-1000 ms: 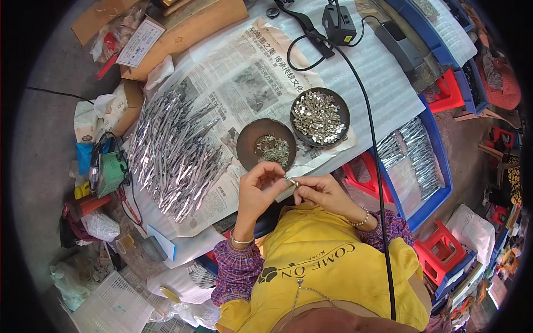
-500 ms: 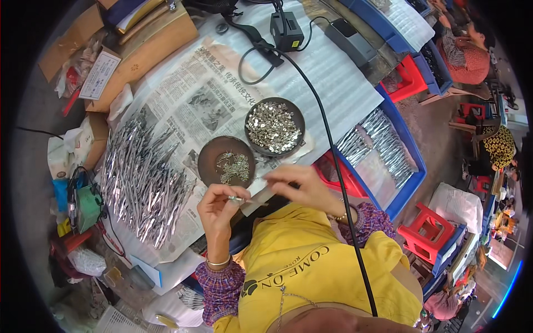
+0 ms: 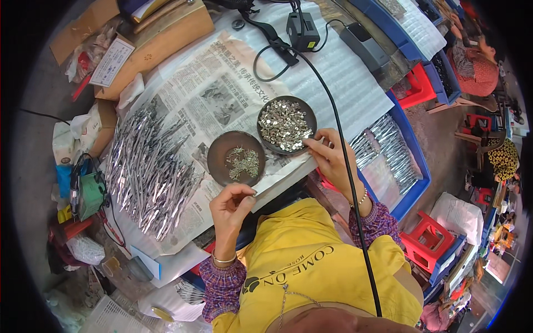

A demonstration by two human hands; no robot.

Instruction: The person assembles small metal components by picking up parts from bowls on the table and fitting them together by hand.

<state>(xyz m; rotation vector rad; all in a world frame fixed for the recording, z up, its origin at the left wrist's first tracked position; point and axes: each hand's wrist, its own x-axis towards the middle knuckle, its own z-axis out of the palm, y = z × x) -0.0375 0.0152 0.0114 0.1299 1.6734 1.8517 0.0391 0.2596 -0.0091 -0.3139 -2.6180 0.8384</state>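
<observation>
While the left hand (image 3: 230, 206) pinches a small metal piece (image 3: 254, 193) between thumb and forefinger, just below the brown bowl in the view, only the piece's bright tip shows beyond the fingertips. It juts toward the right side of the view; too little shows to tell its long axis. The right hand (image 3: 332, 158) has thumb and forefinger drawn close together at the lower right rim of the dark bowl; whether they have hold of anything cannot be told.

Half a second ago the right hand was beside the left, away from the bowls; the two are now well apart.

The dark bowl (image 3: 304, 106) contains a heap of small silvery discs (image 3: 284, 123). Just beside it, the brown bowl (image 3: 218, 158) holds a smaller scatter of thin metal pins (image 3: 244, 164), lying at mixed angles. Left of both, a loose pile of long silver strips (image 3: 150, 177) lies on newspaper (image 3: 183, 119), and a blue tray (image 3: 412, 195) on the right holds more silver strips in rows.
</observation>
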